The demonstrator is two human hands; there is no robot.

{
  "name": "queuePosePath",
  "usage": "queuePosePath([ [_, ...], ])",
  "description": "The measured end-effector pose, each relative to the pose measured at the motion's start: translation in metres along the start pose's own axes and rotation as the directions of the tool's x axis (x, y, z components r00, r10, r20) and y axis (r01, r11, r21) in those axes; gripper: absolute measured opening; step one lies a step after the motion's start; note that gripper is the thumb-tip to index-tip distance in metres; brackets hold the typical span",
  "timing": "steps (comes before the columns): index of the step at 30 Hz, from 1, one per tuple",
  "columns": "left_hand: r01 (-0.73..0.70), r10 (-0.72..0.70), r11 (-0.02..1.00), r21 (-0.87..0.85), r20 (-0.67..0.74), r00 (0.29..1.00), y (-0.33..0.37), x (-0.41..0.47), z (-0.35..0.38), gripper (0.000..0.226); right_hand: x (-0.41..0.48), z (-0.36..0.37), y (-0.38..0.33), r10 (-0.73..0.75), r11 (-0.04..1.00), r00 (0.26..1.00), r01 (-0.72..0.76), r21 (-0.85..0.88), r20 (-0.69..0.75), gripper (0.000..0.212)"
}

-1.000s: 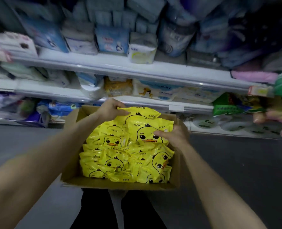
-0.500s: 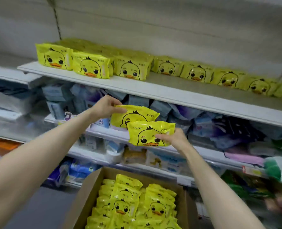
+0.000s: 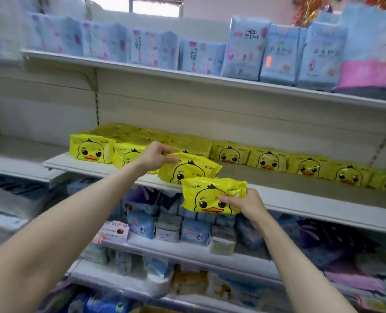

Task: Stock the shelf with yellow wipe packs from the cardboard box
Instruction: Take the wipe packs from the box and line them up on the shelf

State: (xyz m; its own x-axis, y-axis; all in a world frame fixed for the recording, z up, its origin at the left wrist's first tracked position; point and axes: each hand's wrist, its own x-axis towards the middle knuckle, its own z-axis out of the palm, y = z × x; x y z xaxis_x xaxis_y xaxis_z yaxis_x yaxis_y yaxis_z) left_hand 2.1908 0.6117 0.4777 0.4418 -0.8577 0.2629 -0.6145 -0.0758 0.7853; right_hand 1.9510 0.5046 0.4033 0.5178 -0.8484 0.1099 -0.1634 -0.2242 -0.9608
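Presently each grip holds one yellow wipe pack in front of the middle shelf [image 3: 312, 205]. The left grip [image 3: 152, 155] pinches the upper pack [image 3: 188, 169] by its top corner, and the right grip [image 3: 244, 203] curls round the edge of the lower pack [image 3: 210, 195]. Stocked packs [image 3: 267, 160] line the shelf behind. The corner pinch looks weakest: slick film could slip free, or the dangling pack could catch the shelf lip and knock the front row. Only a sliver of the cardboard box [image 3: 148, 310] shows below.
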Motion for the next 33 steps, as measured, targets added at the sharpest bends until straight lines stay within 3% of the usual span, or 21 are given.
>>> queuePosePath([
  [9, -0.029, 0.025, 0.986, 0.167, 0.022, 0.999, -0.020, 0.072, 0.008, 0.034, 0.037, 0.018, -0.013, 0.004, 1.000, 0.993, -0.004, -0.004, -0.119, 0.041],
  [14, -0.095, 0.090, 0.957, 0.273, 0.031, 0.995, -0.037, 0.101, 0.012, 0.041, 0.057, 0.029, -0.012, -0.016, 0.999, 0.986, 0.009, -0.045, -0.167, 0.019],
  [20, -0.157, 0.145, 0.915, 0.372, 0.060, 0.988, -0.043, 0.122, 0.010, 0.038, 0.072, 0.040, -0.009, -0.007, 0.996, 0.984, -0.009, -0.088, -0.178, 0.038],
  [24, -0.198, 0.181, 0.869, 0.454, 0.082, 0.980, -0.046, 0.129, 0.006, 0.034, 0.083, 0.047, -0.011, 0.048, 0.986, 0.991, -0.066, -0.150, -0.125, 0.019],
  [28, -0.243, 0.219, 0.877, 0.414, 0.104, 0.970, -0.051, 0.132, 0.002, 0.032, 0.091, 0.056, -0.006, 0.056, 0.990, 0.986, -0.075, -0.117, -0.156, 0.024],
  [33, -0.274, 0.267, 0.930, 0.245, 0.063, 0.962, -0.057, 0.122, -0.017, 0.031, 0.096, 0.062, -0.003, 0.051, 0.995, 0.980, -0.066, -0.074, -0.194, 0.049],
])
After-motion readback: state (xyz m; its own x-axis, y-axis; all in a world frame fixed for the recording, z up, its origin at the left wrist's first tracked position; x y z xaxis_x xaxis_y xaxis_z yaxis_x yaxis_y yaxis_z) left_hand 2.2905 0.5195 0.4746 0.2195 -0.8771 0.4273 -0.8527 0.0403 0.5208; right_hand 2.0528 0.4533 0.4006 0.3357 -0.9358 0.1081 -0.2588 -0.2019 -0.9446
